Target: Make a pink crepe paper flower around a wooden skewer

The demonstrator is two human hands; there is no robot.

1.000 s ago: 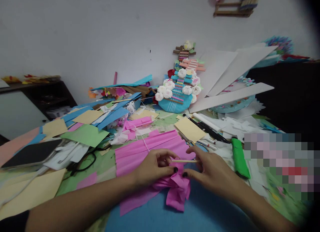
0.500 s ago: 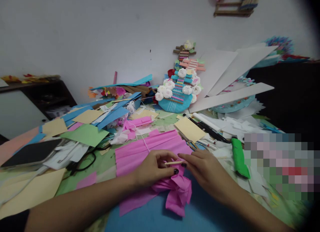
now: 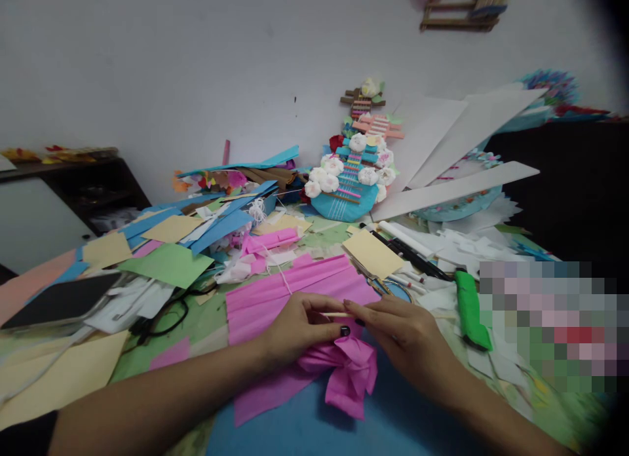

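Head view, the only one I've got. Pink crepe paper [image 3: 314, 276] sits centre, under and between both hands, partly over a blue sheet [image 3: 393, 410]. Left hand [image 3: 295, 328] looks pinched on the paper between thumb and curled fingers; right hand [image 3: 410, 328] grips one end of a thin wooden stick [image 3: 337, 314] in its fingertips. Far stick tip hidden by left fingers, can't tell what it touches. Progress, my read: near end gathered into a crumpled bunch; the broad part is spread out with folds, not gathered yet, so only partway. Room: most is on the near side, over the blue sheet. Tight beyond the right hand: scissors [image 3: 376, 282] just beside it, green case [image 3: 472, 312] further right. White string [image 3: 279, 269] crosses the paper's far edge.
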